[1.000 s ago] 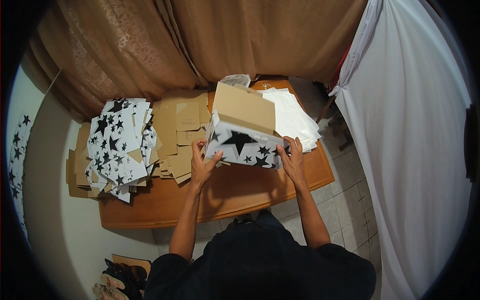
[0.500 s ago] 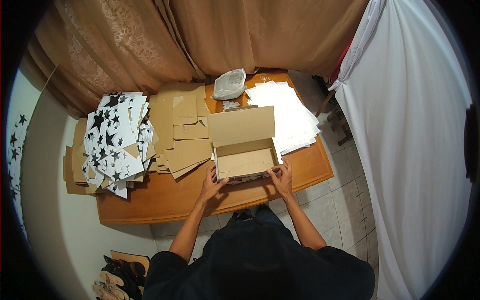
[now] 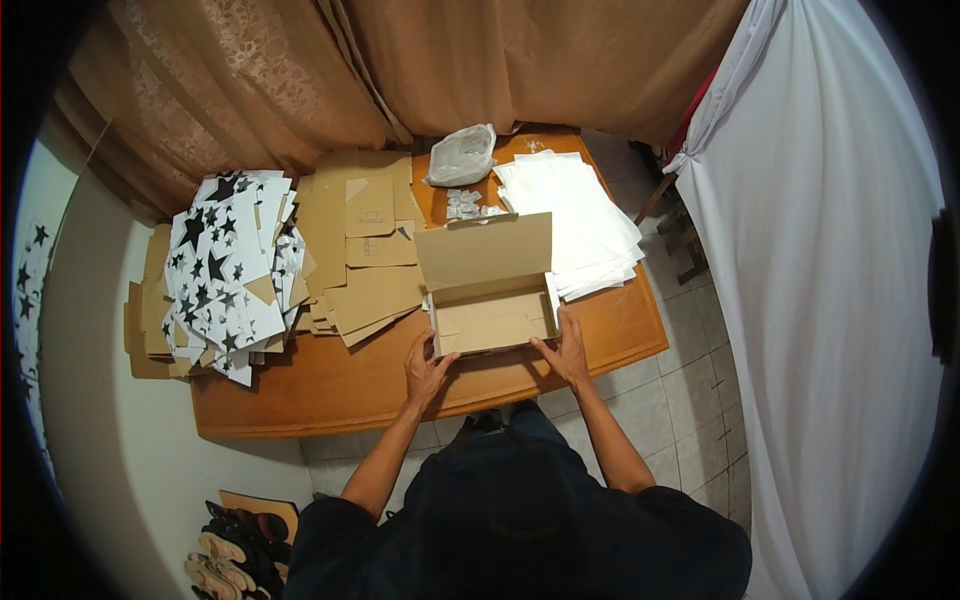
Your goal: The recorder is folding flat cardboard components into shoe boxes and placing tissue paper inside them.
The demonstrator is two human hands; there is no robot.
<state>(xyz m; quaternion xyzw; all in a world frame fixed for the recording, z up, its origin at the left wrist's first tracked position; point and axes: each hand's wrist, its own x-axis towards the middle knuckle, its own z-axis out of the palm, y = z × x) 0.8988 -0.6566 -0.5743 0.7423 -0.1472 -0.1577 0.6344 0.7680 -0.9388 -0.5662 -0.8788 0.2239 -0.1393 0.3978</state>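
An open cardboard box (image 3: 497, 320) sits near the front of the wooden table, its brown inside bare and its hinged lid (image 3: 485, 252) raised at the far side. My left hand (image 3: 428, 370) grips the near left corner, thumb on the front wall and fingers along the side. At the near right corner my right hand (image 3: 566, 354) holds the box the same way. Behind the lid lie several small clear packets (image 3: 464, 204), partly covered by it, and a translucent plastic bag (image 3: 461, 156).
Left on the wooden table (image 3: 300, 405) lie a pile of white star-printed card sheets (image 3: 222, 265) and a stack of flat brown cardboard (image 3: 375, 295). White sheets (image 3: 570, 220) are stacked at the right. Curtains hang behind and a white cloth (image 3: 820, 300) at the right; shoes (image 3: 235, 550) stand lower left.
The box has come slightly toward me in both hands, showing more of the small packets behind its lid. The view has tilted a little, shifting the table's far side up.
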